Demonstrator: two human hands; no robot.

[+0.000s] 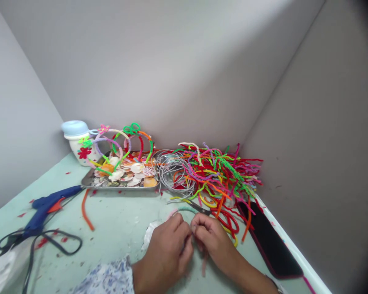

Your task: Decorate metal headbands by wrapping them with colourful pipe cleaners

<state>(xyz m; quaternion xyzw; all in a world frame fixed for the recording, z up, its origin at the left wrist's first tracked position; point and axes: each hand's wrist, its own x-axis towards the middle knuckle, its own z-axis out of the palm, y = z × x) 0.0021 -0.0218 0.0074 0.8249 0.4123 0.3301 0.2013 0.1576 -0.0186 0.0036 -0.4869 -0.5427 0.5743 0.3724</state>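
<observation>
Room for moving lies mostly on the pale green table (119, 228) between the glue gun (44, 206) and the left hand (170, 249); only one orange stem (85, 208) lies there, near the tray. Behind, the grey wall (171, 81) closes the space, and at right the white table edge runs beside one black slab (272, 245). Counting the things, I find one glue gun with its dark cable (80, 245), one cup (75, 145) with a blue lid, one metal tray (119, 188), one pair of scissors (202, 210), and at least three arched headbands (151, 145) standing at the tray. The flat discs (137, 168) in the tray and the coloured stems (230, 171) piled at right are too many to count exactly; the loops of silver wire (186, 188) lie between them. The fuzzy band (187, 208), pink and teal, is at the hands, its arc showing just beyond the knuckles. Both hands are low and close together, backs upward, the left wrist in a flowered sleeve (107, 277). The fingers of the left hand and of the right hand (214, 241) are curled closed upon this band, though the exact points of grip are hidden. Below the right hand hangs one pinkish strip (204, 265).
</observation>
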